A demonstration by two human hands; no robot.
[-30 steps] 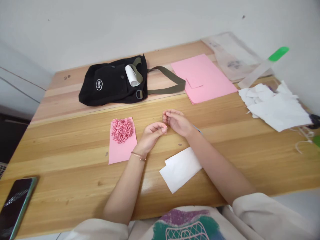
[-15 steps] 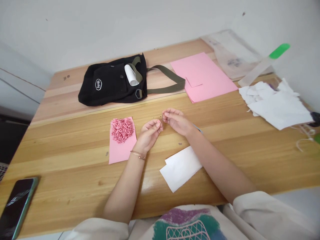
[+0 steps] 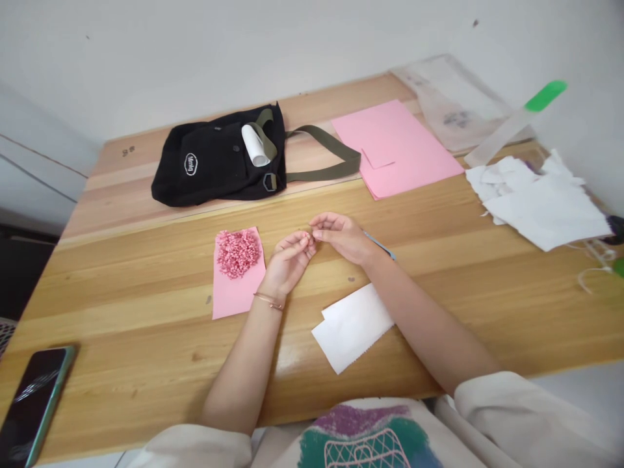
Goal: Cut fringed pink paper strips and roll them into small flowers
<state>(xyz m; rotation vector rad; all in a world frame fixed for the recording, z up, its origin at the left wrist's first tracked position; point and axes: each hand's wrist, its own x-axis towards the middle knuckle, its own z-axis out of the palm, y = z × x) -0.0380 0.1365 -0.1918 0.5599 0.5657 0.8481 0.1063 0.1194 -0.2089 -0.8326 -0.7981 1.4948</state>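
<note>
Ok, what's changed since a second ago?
The left hand has shifted left, its fingertips slightly away from the body; the right hand has moved left. Their fingertips now nearly meet, or touch, I can't tell which. More of the blue stick beside the right wrist shows. No grasp or release is visible. The pink clump on its card, white papers, black bag and phone stayed put.

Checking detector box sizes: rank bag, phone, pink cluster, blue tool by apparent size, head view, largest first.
1. Bag
2. Phone, visible part; cut off by the frame edge
3. Pink cluster
4. Blue tool, visible part
</note>
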